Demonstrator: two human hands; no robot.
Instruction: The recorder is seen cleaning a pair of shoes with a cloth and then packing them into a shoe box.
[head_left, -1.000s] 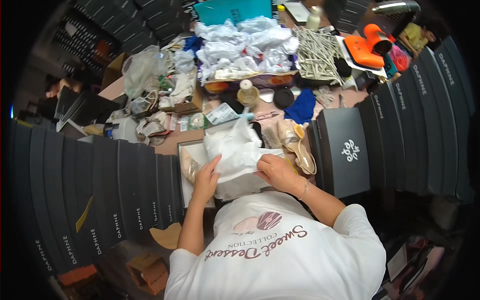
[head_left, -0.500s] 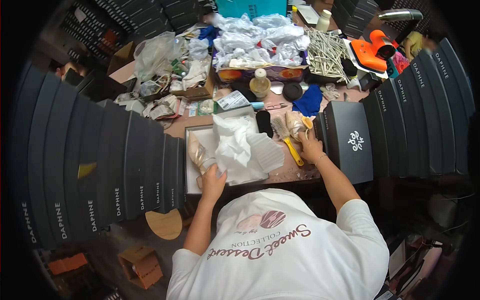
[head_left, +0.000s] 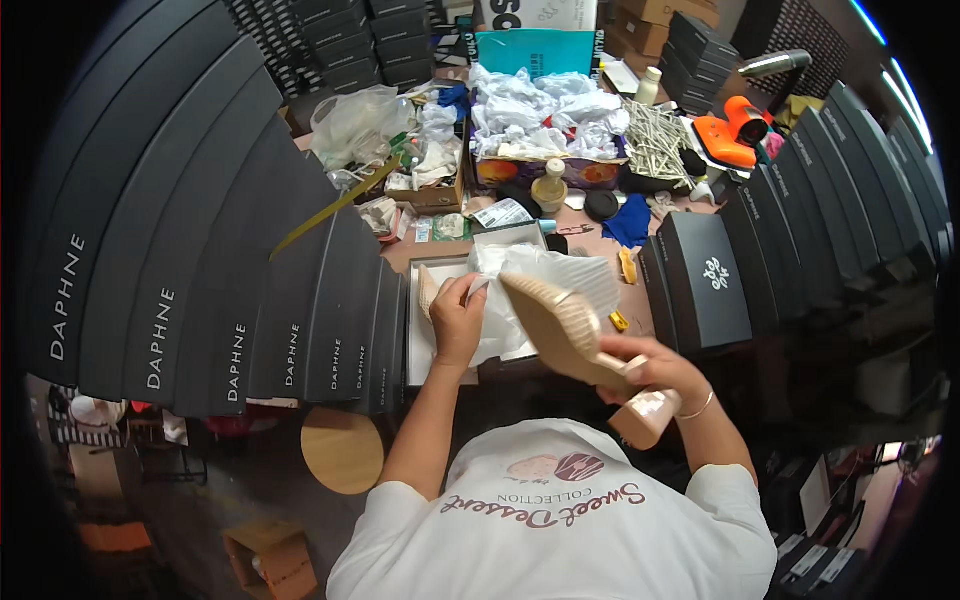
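Observation:
My right hand (head_left: 662,372) is closed round a beige high-heeled shoe (head_left: 553,325), near its block heel. Tilted, with its tan sole partly showing, the shoe is raised over the box's right front corner. My left hand (head_left: 457,320) pinches a fold of white tissue paper (head_left: 481,262) in an open shoebox (head_left: 415,352). Beside that hand, the toe of a second beige shoe (head_left: 427,291) shows inside the box; the rest of it is hidden. A yellow brush handle (head_left: 619,321) pokes out beyond the raised shoe, which covers the rest.
Dark shoeboxes stand in rows at left (head_left: 210,250) and right (head_left: 790,240). Behind the open box are a bottle (head_left: 549,190), a blue cloth (head_left: 628,221), a carton of crumpled white plastic (head_left: 545,110), a heap of pale sticks (head_left: 657,143) and an orange device (head_left: 735,135).
My right hand has picked up the shoe from the tabletop and brought it left and nearer. My left hand has let go of the boxed shoe and taken the tissue paper.

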